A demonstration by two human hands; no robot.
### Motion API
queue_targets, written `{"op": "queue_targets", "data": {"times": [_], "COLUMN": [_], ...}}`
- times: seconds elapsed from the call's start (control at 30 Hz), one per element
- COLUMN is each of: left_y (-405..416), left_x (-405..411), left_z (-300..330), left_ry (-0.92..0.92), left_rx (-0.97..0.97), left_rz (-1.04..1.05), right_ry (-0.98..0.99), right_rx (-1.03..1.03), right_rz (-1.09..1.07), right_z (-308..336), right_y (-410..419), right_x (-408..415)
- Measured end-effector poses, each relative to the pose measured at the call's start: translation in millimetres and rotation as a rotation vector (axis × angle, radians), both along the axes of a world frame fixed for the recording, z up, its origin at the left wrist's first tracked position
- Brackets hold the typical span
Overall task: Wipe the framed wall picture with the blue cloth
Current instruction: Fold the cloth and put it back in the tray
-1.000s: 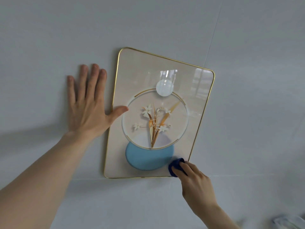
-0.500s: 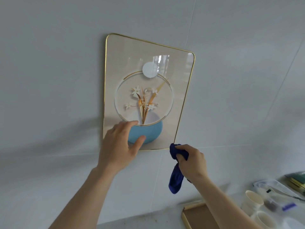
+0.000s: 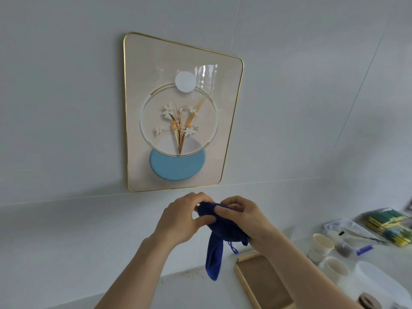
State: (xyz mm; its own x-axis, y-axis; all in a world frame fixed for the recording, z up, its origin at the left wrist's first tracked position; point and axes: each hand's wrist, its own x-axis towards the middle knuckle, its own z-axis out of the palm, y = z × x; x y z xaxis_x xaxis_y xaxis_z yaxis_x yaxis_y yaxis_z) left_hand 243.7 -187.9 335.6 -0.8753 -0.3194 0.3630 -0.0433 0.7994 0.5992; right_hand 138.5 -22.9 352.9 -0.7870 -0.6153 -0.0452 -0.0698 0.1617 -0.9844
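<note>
Head view looks up at a pale wall where the framed wall picture (image 3: 182, 112) hangs, its thin gold frame rounded at the corners; the print shows white flowers and golden stems inside a ring, a pale disc above and a blue oval below; reflections of a window lie across its upper right glass. Both hands are below the picture's lower edge and apart from it, neither touching the frame nor the glass. The blue cloth (image 3: 223, 233) is bunched between them; the left hand (image 3: 180, 221) has its fingers curled over the cloth's upper left part and its thumb pressed against the fabric from the near side, so it pinches the cloth; the right hand (image 3: 247, 219) closes round the cloth from the right, thumb on top of the bunch and fingers wrapped behind it. A long tail of the cloth hangs down from under the hands, and a small loop of cord dangles beside it. Beneath lies the worktop (image 3: 200, 286), pale grey, meeting the wall below the hands; a wooden tray (image 3: 263, 284) rests on it just right of the hanging tail, partly covered by the right forearm. Farther right stand two paper cups (image 3: 323, 244), a clear plastic box (image 3: 350, 235) holding small tools, and a stack of green and yellow sponges (image 3: 388, 221), all well apart from the cloth.
</note>
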Motion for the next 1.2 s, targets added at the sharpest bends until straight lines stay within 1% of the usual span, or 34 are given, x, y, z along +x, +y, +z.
{"op": "queue_targets", "data": {"times": [0.13,0.2,0.3,0.4,0.53,0.93,1.2], "left_y": [3.6,3.0,3.8,9.9,22.0,80.7,140.3], "left_x": [1.5,0.6,-3.5,-10.3,-23.0,-93.8,-161.5], "left_z": [-3.3,-5.1,-7.7,-9.3,-14.1,-53.4,-99.3], "left_ry": [0.005,0.007,-0.015,-0.031,-0.063,-0.18,-0.259], "left_rx": [0.031,0.064,0.071,0.067,0.062,0.068,0.045], "left_rz": [0.039,0.05,0.049,0.044,0.052,0.066,0.091], "right_ry": [-0.04,-0.001,0.148,0.275,0.397,0.544,0.527], "right_rx": [-0.046,-0.016,0.074,0.115,0.171,0.306,0.383], "right_rz": [0.179,0.208,0.153,0.063,0.001,0.086,0.102], "right_z": [-8.7,-13.2,-18.0,-22.1,-28.9,-72.3,-117.4], "right_y": [15.2,21.8,31.1,39.1,53.6,115.2,169.7], "right_x": [-2.4,-7.0,-15.3,-25.8,-44.6,-130.1,-199.0]}}
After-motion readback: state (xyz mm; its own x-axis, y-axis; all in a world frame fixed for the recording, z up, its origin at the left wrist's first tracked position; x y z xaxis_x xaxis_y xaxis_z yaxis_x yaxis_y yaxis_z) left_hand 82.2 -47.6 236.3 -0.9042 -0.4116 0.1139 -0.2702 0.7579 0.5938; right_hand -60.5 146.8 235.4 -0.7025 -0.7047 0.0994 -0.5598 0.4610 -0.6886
